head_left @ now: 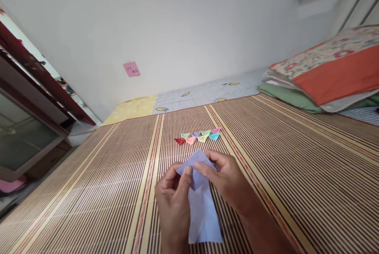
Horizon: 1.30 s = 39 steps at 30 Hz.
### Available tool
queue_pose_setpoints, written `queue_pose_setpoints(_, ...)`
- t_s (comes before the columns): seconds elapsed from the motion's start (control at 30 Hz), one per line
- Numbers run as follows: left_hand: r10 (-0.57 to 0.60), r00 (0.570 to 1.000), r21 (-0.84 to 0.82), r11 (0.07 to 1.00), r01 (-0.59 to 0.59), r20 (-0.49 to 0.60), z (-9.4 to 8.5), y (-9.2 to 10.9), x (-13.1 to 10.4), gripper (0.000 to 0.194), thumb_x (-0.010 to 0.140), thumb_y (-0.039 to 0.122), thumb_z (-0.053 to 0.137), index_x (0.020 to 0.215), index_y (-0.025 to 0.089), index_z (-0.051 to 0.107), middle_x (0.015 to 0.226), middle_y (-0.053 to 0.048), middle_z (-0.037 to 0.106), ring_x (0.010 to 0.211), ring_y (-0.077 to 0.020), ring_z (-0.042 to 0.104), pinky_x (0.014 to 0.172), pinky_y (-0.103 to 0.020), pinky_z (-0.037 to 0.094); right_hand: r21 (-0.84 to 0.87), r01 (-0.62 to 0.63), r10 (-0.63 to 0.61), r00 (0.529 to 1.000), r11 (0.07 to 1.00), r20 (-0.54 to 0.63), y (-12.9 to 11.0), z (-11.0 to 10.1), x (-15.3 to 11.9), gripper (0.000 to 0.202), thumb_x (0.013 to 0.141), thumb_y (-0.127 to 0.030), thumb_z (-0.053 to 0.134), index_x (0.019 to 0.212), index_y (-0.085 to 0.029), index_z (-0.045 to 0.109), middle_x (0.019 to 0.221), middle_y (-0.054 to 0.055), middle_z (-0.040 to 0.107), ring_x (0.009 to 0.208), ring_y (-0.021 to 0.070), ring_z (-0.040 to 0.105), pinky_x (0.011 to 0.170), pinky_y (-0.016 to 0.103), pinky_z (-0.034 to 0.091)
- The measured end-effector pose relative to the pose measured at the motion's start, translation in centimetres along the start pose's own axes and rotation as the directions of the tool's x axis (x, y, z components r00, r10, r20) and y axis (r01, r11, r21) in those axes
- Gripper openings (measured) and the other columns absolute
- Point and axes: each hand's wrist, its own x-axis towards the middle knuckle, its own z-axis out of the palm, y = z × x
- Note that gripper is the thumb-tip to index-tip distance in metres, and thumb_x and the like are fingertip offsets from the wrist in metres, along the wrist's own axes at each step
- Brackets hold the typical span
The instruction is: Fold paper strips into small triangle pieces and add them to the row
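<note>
Between my two hands is a sheet of light purple paper point(204, 210), its top end folded into a pointed shape and its long tail hanging toward me. My left hand point(174, 198) pinches the folded part at its left side, thumb on top. With thumb and fingers, my right hand point(222, 171) grips the right corner of the fold. Just beyond my hands, several small folded paper triangles lie in two rows on the striped mat, among them a red one point(179, 141), a blue one point(214, 137) and a pink one point(216, 130).
The striped bamboo mat point(103, 191) covers the bed. A pile of folded bedding point(334, 76) sits at the right. A pink note point(131, 69) is stuck on the white wall point(189, 29). A door frame point(44, 72) stands at the left.
</note>
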Motion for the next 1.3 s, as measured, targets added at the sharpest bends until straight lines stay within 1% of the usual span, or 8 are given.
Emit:
queue_pose_setpoints(0.1,0.015,0.996,-0.020,1.000,-0.017,-0.085,0.0,0.0,0.2,0.022,0.085,0.035,0.080,0.074,0.018,0.072,0.068,0.002,0.060,0.063,-0.0102,0.054,0.059,-0.019,0.046,-0.019,0.005,-0.005,1.000,1.000,-0.025,0.4,0.3,0.1,0.024,0.087,-0.034,0.075,0.073,-0.018,0.065,0.067,-0.003,0.055,0.062,0.0122,0.048,0.056,0.024,0.040)
queue_pose_setpoints(0.33,-0.163,0.965,-0.347,0.934,0.084,-0.207,0.9,-0.2,1.0,0.028,0.063,0.032,0.094,0.073,0.017,0.073,0.067,0.001,0.067,0.058,-0.0120,0.060,0.058,-0.023,0.051,-0.096,0.079,-0.091,0.988,0.992,-0.127,0.8,-0.2,0.1,0.010,0.086,-0.028,0.073,0.080,-0.019,0.072,0.073,0.001,0.066,0.069,0.0162,0.060,0.063,0.028,0.050)
queue_pose_setpoints(0.47,-0.152,0.962,-0.321,0.944,0.074,-0.226,1.0,-0.6,0.9,0.027,0.066,0.033,0.092,0.071,0.016,0.071,0.065,0.002,0.066,0.055,-0.0107,0.058,0.055,-0.022,0.049,-0.033,0.085,-0.089,0.990,0.996,-0.110,0.9,-0.7,0.3,0.016,0.091,-0.034,0.070,0.083,-0.020,0.070,0.074,0.001,0.065,0.068,0.0162,0.059,0.063,0.028,0.050)
queue_pose_setpoints(0.57,-0.064,0.983,-0.173,0.984,0.034,-0.174,0.6,-0.8,0.6,0.025,0.077,0.034,0.087,0.070,0.017,0.070,0.062,0.003,0.061,0.055,-0.0093,0.053,0.056,-0.020,0.047,-0.056,0.089,-0.092,0.994,0.994,-0.066,0.7,-1.0,0.4,0.022,0.094,-0.038,0.068,0.081,-0.019,0.069,0.072,-0.001,0.061,0.067,0.0146,0.056,0.061,0.026,0.045)
queue_pose_setpoints(0.7,0.067,0.998,0.000,0.998,-0.067,0.008,0.2,-0.8,0.3,0.025,0.089,0.033,0.078,0.071,0.018,0.069,0.064,0.004,0.055,0.060,-0.0093,0.050,0.059,-0.019,0.044,0.008,0.048,-0.047,0.998,0.999,-0.050,0.7,-1.1,0.3,0.028,0.094,-0.039,0.070,0.075,-0.019,0.065,0.068,-0.003,0.053,0.062,0.0117,0.046,0.057,0.024,0.038)
queue_pose_setpoints(0.9,0.075,0.994,-0.023,0.997,-0.073,0.074,0.3,-0.7,0.1,0.021,0.092,0.031,0.074,0.075,0.020,0.068,0.068,0.004,0.052,0.063,-0.0102,0.048,0.059,-0.021,0.042,0.285,0.005,-0.006,1.000,0.959,0.002,1.1,-1.5,0.3,0.021,0.091,-0.035,0.075,0.082,-0.019,0.066,0.075,-0.002,0.060,0.066,0.0110,0.052,0.063,0.024,0.042)
queue_pose_setpoints(1.1,0.048,0.980,0.068,0.996,-0.062,0.196,0.4,-0.1,0.0,0.022,0.092,0.033,0.072,0.076,0.019,0.070,0.071,0.001,0.057,0.064,-0.0126,0.050,0.059,-0.024,0.042,0.136,0.052,-0.054,0.999,0.989,0.005,0.4,-1.8,0.3,0.025,0.092,-0.035,0.075,0.074,-0.019,0.066,0.065,-0.004,0.056,0.060,0.0100,0.049,0.056,0.022,0.039)
queue_pose_setpoints(1.3,0.022,0.992,0.052,0.998,-0.029,0.124,0.8,-0.7,0.0,0.025,0.092,0.034,0.073,0.073,0.018,0.068,0.066,0.003,0.052,0.061,-0.0114,0.046,0.058,-0.023,0.040,0.068,0.160,-0.152,0.981,0.985,-0.120,0.1,-2.2,0.3,0.021,0.091,-0.033,0.075,0.077,-0.020,0.069,0.072,-0.003,0.061,0.065,0.0111,0.053,0.060,0.023,0.043)
